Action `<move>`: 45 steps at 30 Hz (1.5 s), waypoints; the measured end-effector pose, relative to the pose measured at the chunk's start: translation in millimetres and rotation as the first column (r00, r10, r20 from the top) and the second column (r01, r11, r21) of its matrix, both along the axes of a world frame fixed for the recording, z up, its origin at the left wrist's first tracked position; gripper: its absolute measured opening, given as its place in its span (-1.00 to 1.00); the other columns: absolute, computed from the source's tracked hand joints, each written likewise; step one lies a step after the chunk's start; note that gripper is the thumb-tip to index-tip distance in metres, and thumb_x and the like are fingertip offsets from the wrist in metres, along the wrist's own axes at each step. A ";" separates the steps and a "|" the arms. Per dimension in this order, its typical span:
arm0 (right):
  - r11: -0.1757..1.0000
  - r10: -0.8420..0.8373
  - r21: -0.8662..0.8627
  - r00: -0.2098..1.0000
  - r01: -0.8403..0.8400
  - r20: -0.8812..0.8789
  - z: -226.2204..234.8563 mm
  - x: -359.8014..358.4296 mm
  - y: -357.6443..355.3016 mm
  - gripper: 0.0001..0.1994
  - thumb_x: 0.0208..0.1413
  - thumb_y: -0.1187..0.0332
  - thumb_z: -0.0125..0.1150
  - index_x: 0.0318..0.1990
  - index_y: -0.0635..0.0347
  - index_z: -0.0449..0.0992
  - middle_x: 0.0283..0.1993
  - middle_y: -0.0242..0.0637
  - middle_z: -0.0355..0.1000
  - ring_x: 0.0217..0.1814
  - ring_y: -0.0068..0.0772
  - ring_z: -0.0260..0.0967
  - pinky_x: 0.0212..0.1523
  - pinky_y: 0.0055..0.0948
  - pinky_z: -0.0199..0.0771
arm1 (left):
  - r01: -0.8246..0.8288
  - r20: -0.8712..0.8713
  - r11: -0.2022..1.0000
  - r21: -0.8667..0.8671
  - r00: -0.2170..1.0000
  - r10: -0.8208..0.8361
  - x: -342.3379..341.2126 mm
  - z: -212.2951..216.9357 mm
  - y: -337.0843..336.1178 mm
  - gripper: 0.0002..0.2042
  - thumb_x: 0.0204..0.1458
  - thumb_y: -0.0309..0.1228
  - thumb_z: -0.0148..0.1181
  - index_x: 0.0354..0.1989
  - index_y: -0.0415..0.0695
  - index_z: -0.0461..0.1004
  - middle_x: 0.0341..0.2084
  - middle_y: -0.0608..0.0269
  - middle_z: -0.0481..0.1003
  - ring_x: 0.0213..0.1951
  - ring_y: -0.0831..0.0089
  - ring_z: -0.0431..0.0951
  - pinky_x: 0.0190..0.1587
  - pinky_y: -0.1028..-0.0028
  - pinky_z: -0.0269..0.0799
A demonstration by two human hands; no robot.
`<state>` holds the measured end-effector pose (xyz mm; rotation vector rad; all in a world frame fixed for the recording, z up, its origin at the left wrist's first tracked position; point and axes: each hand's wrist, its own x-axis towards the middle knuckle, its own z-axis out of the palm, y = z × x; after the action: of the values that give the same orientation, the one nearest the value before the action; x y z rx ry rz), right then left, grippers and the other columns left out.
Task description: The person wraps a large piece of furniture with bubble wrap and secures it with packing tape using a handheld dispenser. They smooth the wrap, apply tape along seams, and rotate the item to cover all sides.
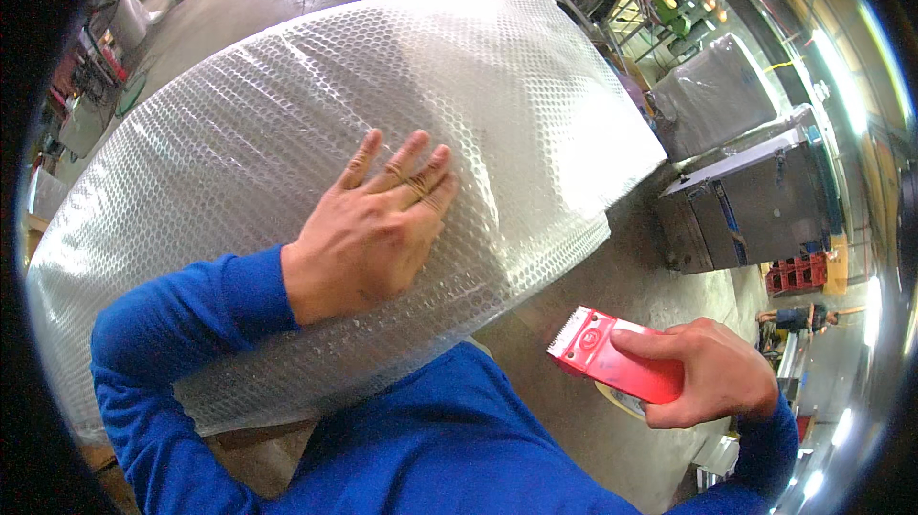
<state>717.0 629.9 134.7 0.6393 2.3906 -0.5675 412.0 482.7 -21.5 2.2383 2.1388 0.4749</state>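
A large item wrapped in bubble wrap (258,123) fills the middle and left of the view, in front of my body. My left hand (373,228) lies flat on top of the wrap, fingers stretched out and slightly apart. To the right of the wrapped item, my right hand (712,367) is closed around a red tape dispenser (622,359). The dispenser's toothed metal edge points left, apart from the wrap. Part of a tape roll (620,400) shows beneath it. What lies under the bubble wrap cannot be made out clearly.
At the right stand a grey metal cabinet (755,204) and a plastic-wrapped block (717,94). A red crate (797,273) sits beyond them. Green machinery (674,18) is at the far right. Concrete floor (535,324) shows beside the wrapped item. Another person (808,317) stands far off at the right.
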 end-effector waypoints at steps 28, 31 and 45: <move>0.974 -0.227 -0.199 0.513 0.109 -0.828 -185.9 110.5 -83.0 -0.14 -0.33 0.30 0.47 0.33 0.09 0.44 -0.25 0.03 0.54 -0.28 0.01 0.58 -0.16 -0.21 0.59 | -0.025 0.729 0.937 -0.350 0.621 0.289 163.5 -17.7 -76.6 -0.49 0.29 0.05 0.03 0.12 -0.13 0.53 0.17 0.08 0.48 0.06 0.00 0.55 -0.01 0.04 0.55; 0.962 -0.267 -0.260 0.482 0.082 -0.834 -191.3 112.2 -107.2 -0.14 -0.38 0.34 0.48 0.31 0.11 0.46 -0.21 -0.01 0.54 -0.27 -0.03 0.59 -0.19 -0.23 0.61 | -0.114 0.822 0.832 -0.543 0.130 0.554 162.5 -15.0 -89.7 -0.51 0.34 0.05 0.01 0.04 -0.18 0.53 -0.10 0.15 0.57 -0.13 0.27 0.61 -0.12 0.25 0.61; 0.985 -0.080 -0.016 0.375 0.170 -0.924 -163.7 30.9 -248.3 -0.12 -0.38 0.29 0.50 0.33 0.04 0.46 -0.16 -0.04 0.54 -0.26 -0.06 0.59 -0.21 -0.22 0.65 | 0.015 0.915 0.966 -0.259 0.325 0.240 73.6 3.3 -167.8 -0.86 0.27 -0.40 0.24 -0.21 -0.22 0.58 -0.40 0.29 0.59 -0.33 0.63 0.55 -0.33 0.50 0.53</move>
<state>747.8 381.6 -29.0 0.6207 3.4706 -1.1400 485.6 314.9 -18.2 1.0817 1.5085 1.1272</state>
